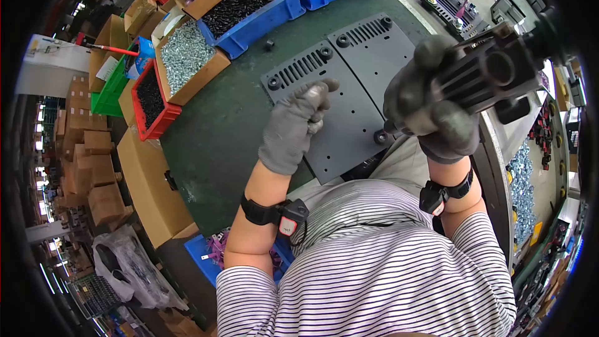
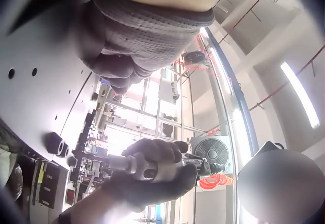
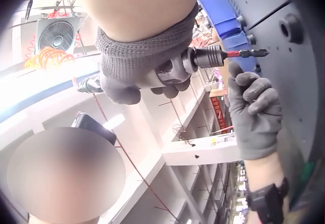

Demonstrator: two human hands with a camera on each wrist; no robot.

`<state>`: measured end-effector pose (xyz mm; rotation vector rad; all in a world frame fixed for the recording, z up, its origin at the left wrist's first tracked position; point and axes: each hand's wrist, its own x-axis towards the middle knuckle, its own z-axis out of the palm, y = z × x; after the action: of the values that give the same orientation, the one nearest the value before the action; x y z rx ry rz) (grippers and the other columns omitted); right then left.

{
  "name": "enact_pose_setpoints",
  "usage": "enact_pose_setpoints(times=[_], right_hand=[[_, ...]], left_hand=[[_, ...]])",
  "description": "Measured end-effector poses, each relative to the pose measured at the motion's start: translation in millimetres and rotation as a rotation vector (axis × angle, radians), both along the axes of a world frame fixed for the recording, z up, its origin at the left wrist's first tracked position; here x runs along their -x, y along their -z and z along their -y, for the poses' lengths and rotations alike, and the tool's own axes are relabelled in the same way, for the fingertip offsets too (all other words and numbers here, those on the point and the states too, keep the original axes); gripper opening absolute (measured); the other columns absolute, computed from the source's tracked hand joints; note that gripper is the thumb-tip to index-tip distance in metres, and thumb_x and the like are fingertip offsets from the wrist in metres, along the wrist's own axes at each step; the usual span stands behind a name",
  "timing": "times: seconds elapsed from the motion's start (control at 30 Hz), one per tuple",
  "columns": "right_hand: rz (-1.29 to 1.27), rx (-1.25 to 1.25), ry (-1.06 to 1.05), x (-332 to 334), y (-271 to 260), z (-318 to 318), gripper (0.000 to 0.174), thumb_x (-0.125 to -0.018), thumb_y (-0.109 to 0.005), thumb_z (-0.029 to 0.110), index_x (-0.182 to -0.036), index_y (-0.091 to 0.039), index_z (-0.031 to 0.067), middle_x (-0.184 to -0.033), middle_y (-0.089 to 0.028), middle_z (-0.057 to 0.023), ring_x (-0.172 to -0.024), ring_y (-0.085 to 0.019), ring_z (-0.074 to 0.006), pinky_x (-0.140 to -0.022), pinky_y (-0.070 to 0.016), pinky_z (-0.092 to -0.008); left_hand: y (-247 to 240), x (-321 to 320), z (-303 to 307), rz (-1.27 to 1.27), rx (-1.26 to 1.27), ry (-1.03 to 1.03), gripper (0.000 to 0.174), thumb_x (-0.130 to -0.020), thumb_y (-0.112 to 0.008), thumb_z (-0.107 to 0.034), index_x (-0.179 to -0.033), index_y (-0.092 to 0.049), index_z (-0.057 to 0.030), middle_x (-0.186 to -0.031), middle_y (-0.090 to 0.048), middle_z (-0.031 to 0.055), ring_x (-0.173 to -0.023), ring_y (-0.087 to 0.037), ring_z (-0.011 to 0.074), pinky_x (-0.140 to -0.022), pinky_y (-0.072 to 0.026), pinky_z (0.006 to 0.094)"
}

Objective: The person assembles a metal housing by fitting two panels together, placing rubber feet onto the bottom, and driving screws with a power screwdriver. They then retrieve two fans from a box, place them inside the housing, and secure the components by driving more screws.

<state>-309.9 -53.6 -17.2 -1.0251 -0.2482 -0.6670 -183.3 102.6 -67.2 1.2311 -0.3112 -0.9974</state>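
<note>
Screwdriver [image 1: 493, 72], judged heavy and rigid, is gripped round its body by the right hand [image 1: 430, 112] at two o'clock; whether anything is held by the left hand [image 1: 293, 134] cannot be told.

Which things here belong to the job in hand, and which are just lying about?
In use: screwdriver in right hand; left hand on near panel; second panel beside it.
Lying about: blue bin of black parts; box of silver screws; red bin; cardboard boxes.

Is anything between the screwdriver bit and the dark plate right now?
Nothing visible lies between the bit and the plate. The left hand sits just beside the bit's tip, fingers close to its path. The right hand grips the screwdriver.
</note>
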Motion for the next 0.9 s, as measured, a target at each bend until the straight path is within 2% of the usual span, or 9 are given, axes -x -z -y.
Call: enact_pose_setpoints(times=[0.1,0.17,0.23,0.27,0.33,0.57,0.77,0.83,0.9], right_hand=[[0.139,-0.018,0.001,-12,-8,-4,0.049,-0.077,-0.063,0.008,-0.120,-0.044,-0.0023,-0.077,-0.060,-0.0102,-0.061,-0.059,-0.0177,-0.054,-0.0475,-0.0244],[0.056,-0.060,-0.042,-7,-5,-6,0.048,-0.079,-0.061,0.010,-0.123,-0.043,-0.0008,-0.082,-0.059,-0.0126,-0.066,-0.059,-0.0208,-0.054,-0.0480,-0.0264],[0.179,-0.101,-0.025,-16,-3,-13,0.048,-0.081,-0.060,0.013,-0.124,-0.042,0.0016,-0.087,-0.058,-0.0137,-0.073,-0.059,-0.0239,-0.058,-0.0488,-0.0308],[0.148,-0.029,0.119,-20,-4,-20,0.051,-0.080,-0.058,0.025,-0.124,-0.041,0.0051,-0.083,-0.054,-0.0064,-0.057,-0.051,-0.0165,-0.051,-0.0420,-0.0290],[0.137,-0.035,0.105,-20,-5,-21,0.051,-0.080,-0.058,0.025,-0.124,-0.041,0.0055,-0.083,-0.054,-0.0061,-0.058,-0.051,-0.0165,-0.051,-0.0424,-0.0289],[0.205,0.044,0.048,-21,-2,-18,0.050,-0.079,-0.058,0.025,-0.121,-0.039,0.0067,-0.084,-0.054,-0.0059,-0.057,-0.052,-0.0163,-0.052,-0.0438,-0.0292],[0.340,0.138,-0.122,-20,3,-9,0.047,-0.073,-0.068,0.025,-0.109,-0.041,0.0087,-0.076,-0.053,-0.0048,-0.046,-0.047,-0.0140,-0.041,-0.0395,-0.0266],[0.296,0.007,-0.043,-15,4,-13,0.046,-0.073,-0.067,0.026,-0.108,-0.041,0.0093,-0.076,-0.053,-0.0039,-0.047,-0.047,-0.0125,-0.043,-0.0409,-0.0262],[0.224,-0.084,0.022,-8,3,-11,0.045,-0.077,-0.062,0.030,-0.111,-0.042,0.0088,-0.074,-0.048,-0.0017,-0.053,-0.049,-0.0117,-0.050,-0.0412,-0.0242]], left_hand=[[-4,7,-1,0.022,-0.013,0.011,0.028,-0.094,-0.050,-0.019,-0.108,-0.056,0.0038,-0.075,-0.053,-0.0013,-0.055,-0.037,0.0027,-0.046,-0.0337,0.0134],[-3,12,-5,-0.044,0.007,0.015,0.028,-0.094,-0.050,-0.019,-0.109,-0.055,0.0043,-0.077,-0.053,-0.0009,-0.055,-0.036,0.0027,-0.046,-0.0331,0.0133],[-3,15,-9,-0.384,0.125,0.042,0.028,-0.094,-0.047,-0.016,-0.113,-0.052,0.0046,-0.082,-0.054,0.0014,-0.058,-0.037,0.0027,-0.044,-0.0319,0.0130],[2,16,-11,-0.386,0.133,0.036,0.028,-0.094,-0.047,-0.016,-0.113,-0.052,0.0046,-0.082,-0.054,0.0014,-0.058,-0.037,0.0027,-0.044,-0.0319,0.0130],[11,17,-15,-0.665,0.263,0.071,0.029,-0.096,-0.042,-0.013,-0.118,-0.052,0.0030,-0.085,-0.056,0.0045,-0.057,-0.037,0.0023,-0.042,-0.0293,0.0135],[3,31,-16,-0.603,0.299,0.109,0.028,-0.098,-0.036,-0.012,-0.116,-0.052,0.0033,-0.083,-0.055,0.0032,-0.056,-0.035,0.0021,-0.041,-0.0281,0.0137],[9,39,-12,-0.730,0.353,0.148,0.028,-0.098,-0.036,-0.014,-0.113,-0.053,0.0030,-0.077,-0.052,0.0002,-0.052,-0.031,0.0021,-0.041,-0.0272,0.0139],[6,41,-11,-0.748,0.278,0.151,0.028,-0.098,-0.036,-0.016,-0.112,-0.053,0.0021,-0.074,-0.050,-0.0006,-0.052,-0.031,0.0025,-0.041,-0.0266,0.0139],[11,40,-12,-0.714,0.316,0.204,0.031,-0.096,-0.043,-0.019,-0.117,-0.050,0.0038,-0.077,-0.053,0.0022,-0.052,-0.033,0.0028,-0.039,-0.0274,0.0133]])
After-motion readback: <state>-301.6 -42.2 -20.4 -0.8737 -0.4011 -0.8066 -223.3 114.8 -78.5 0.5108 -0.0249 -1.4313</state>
